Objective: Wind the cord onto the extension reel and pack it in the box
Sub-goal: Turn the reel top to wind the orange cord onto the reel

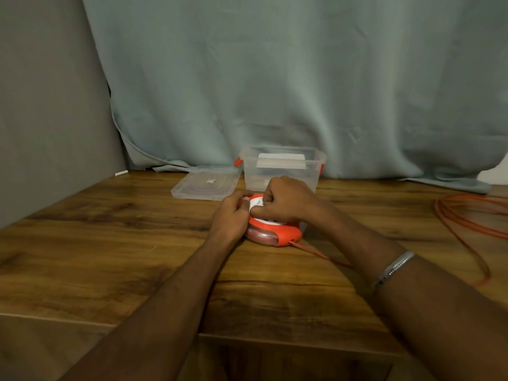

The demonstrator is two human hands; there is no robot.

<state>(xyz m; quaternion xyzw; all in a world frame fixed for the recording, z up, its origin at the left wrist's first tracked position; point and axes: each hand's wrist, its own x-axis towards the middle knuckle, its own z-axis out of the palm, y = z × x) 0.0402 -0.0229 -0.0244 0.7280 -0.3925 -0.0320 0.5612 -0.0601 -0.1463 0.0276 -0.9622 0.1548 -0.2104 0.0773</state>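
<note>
Centrally, both hands [258, 207] on reel [277, 232].

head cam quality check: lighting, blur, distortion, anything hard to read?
Head view: dim, warm light, soft all over. Wide-angle bend shows at the table edges. The reel is sharp enough, but both hands hide its white hub: left hand, right hand. The clear box and lid are low in contrast against the curtain. The loose cord is thin and slightly smeared.
</note>
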